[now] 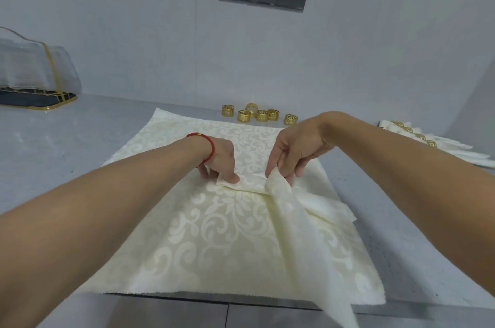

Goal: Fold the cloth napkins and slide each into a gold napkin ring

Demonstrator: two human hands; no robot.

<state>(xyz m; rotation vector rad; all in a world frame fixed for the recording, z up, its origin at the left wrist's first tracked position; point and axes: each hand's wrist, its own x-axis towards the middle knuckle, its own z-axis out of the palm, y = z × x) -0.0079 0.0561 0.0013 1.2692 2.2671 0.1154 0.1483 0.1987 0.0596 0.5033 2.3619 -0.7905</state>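
Napkin in hand: a cream damask napkin (227,234) lies spread on the grey worktop (53,140), its near edge hanging just over the worktop's front lip and its far edge reaching toward the wall.
Fold under way: a narrow pleat is gathered across the middle of the cloth, its long axis running left to right between the two hands.
Left hand (221,157): reaches in from the near left, palm down, fingers closed and pressing the left end of the pleat flat against the cloth; a red cord bracelet (206,144) sits on that wrist.
Right hand (294,148): comes in from the right with the wrist arched high, fingers pinched shut on a lifted flap of the napkin at the pleat's right end; from there the cloth trails down to the near right corner.
Key relation: the pleat lies directly under both hands, so the next gather likely runs toward the near edge, with each hand keeping its own end.
Gold napkin rings (257,114): a loose cluster stands at the far side beyond the cloth, nearer the right hand but well apart from it.
Finished napkins (428,142): ringed, stacked at the far right.
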